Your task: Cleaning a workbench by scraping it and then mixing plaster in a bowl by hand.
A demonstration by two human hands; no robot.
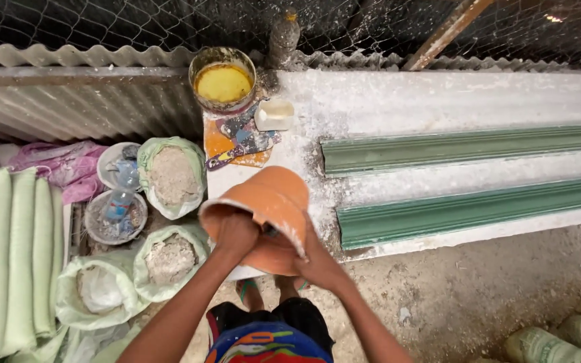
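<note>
An orange flexible bowl [274,195], bent and tipped toward me, is held over the near end of a white dusty bench [398,101]. My left hand [235,232] reaches inside the bowl, its fingers closed against the inner wall. My right hand [317,259] grips the bowl's right rim and underside. What is inside the bowl is hidden by my hands. Two long green moulds [465,148] lie lengthwise on the bench to the right.
A tin of yellow liquid [223,82], a small white container [274,114] and a dirty rag [243,138] sit at the bench's far end. Open sacks of grey powder [171,176] and two basins with plastic bottles [117,214] stand on the left. Filled sacks [573,333] lie at bottom right.
</note>
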